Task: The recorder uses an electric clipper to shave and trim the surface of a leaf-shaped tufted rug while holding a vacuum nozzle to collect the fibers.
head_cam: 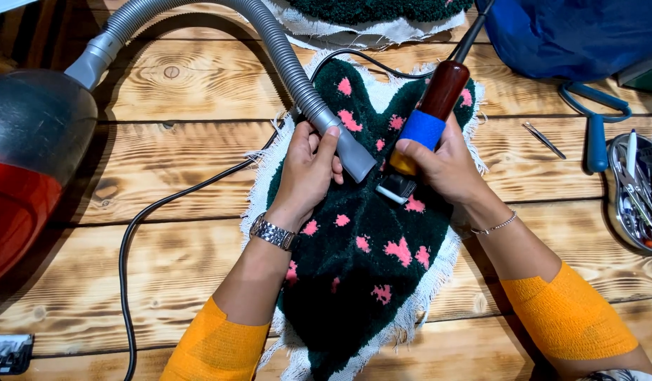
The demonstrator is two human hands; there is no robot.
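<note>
Two hands work over one tufted rug [361, 261], dark green with pink spots and a frayed white backing edge, which lies flat on the wooden desk [163, 176] in the head view. The left hand [308, 173] has its fingers wrapped round the grey nozzle [350, 152] of one vacuum hose [269, 42], thumb on top, holding the nozzle tip down on the pile near the rug's middle. The right hand [446, 166] is closed round one carving tool [428, 116] with a reddish-brown wooden handle and a blue wrap band; its black and white head touches the rug just beside the nozzle tip, between the two hands. The rug thus lies directly under both hands, reaching from above the fingers down past the wrists. One watch sits on the left wrist, one thin bracelet on the right, and each forearm carries one orange wrap.

At the left edge stands one red and grey vacuum cleaner [29, 155], joined to the hose, with one black cable [156, 208] running over the boards. At the right lie one pair of tweezers [545, 140], one blue handle [595, 141] and one metal tray [633, 194] of small tools. One more rug piece [368, 14] lies at the top edge.
</note>
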